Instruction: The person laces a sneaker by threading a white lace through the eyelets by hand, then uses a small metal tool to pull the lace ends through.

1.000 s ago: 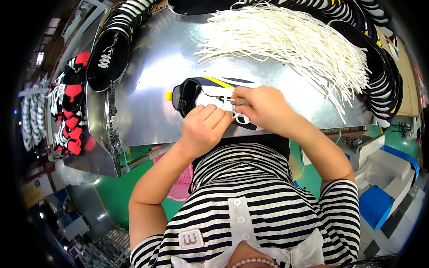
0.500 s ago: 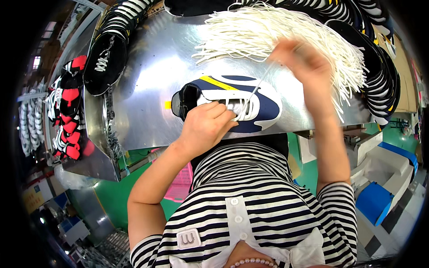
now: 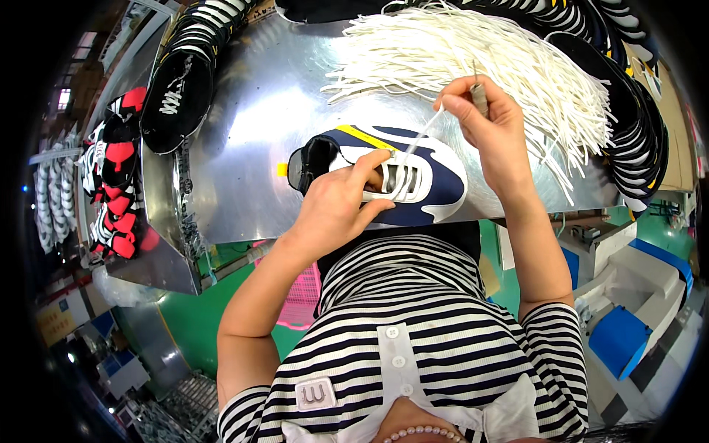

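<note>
A navy and white sneaker (image 3: pixel 443 171) with a yellow stripe lies on the metal table, toe to the right. My left hand (image 3: pixel 332 205) grips it at the throat: thumb and a finger press on either side of the eyelet rows, other fingers reach inside, partly hidden. White lacing crosses the front eyelets. From there a white shoelace (image 3: pixel 424 137) runs taut up to my right hand (image 3: pixel 493 125), which pinches it between thumb and finger. A thin metal pick with a wrapped handle (image 3: pixel 479 99) is also held in my right hand, its tip pointing away.
A heap of white shoelaces (image 3: pixel 436 48) lies on the metal table (image 3: pixel 251 188) beyond the sneaker. Rows of nested dark shoes (image 3: pixel 176 103) line the far left, and more (image 3: pixel 628 140) curve along the right. Red, black and white shoe pieces (image 3: pixel 117 199) stand left of the table.
My right hand, blurred before, has slowed, with the lace end and pick now distinct. The left hand's fingers have spread from a pinch at the laces to both sides of the throat.
</note>
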{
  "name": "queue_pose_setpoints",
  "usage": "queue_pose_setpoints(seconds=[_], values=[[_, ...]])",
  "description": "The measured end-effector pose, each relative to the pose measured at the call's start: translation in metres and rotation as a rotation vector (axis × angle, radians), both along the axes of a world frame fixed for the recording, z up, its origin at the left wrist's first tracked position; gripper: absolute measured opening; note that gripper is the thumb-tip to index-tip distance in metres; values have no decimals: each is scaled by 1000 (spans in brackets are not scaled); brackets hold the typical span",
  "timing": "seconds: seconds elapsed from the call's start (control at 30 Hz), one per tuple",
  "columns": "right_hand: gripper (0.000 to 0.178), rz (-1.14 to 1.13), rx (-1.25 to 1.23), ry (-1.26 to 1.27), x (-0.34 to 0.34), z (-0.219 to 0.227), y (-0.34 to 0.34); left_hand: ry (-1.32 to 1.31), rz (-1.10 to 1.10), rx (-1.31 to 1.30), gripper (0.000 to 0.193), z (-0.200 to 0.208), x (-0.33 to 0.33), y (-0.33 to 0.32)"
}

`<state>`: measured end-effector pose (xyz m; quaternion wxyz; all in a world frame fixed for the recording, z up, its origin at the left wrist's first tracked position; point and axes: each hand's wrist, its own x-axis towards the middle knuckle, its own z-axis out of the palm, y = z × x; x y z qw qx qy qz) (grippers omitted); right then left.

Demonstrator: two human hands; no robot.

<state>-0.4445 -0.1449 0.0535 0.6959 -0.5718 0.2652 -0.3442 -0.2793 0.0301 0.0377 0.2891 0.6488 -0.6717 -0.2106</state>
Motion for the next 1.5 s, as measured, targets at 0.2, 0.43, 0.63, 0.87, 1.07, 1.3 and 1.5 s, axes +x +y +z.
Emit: queue_pose_setpoints(seconds=[0.2,0.43,0.63,0.87,1.07,1.3,1.5], values=[[8,-17,0,17,-3,6,-7,-23,-44,39,69,1,4,-3],[28,10,-821,121,-22,-6,19,-55,-10,-3,68,-2,5,-2],[21,223,-996,437,-27,-39,64,-70,-6,-15,68,-5,3,-3],[13,224,-1096,459,-29,-42,60,-71,9,-29,66,-4,2,-2],[18,361,-1142,496,-23,-26,53,-73,0,10,66,-2,0,-2],[16,110,-1041,494,-18,-37,75,343,37,116,69,1,4,-7],[17,-7,-1047,445,-17,-53,79,-12,211,79,48,33,-5,-2]])
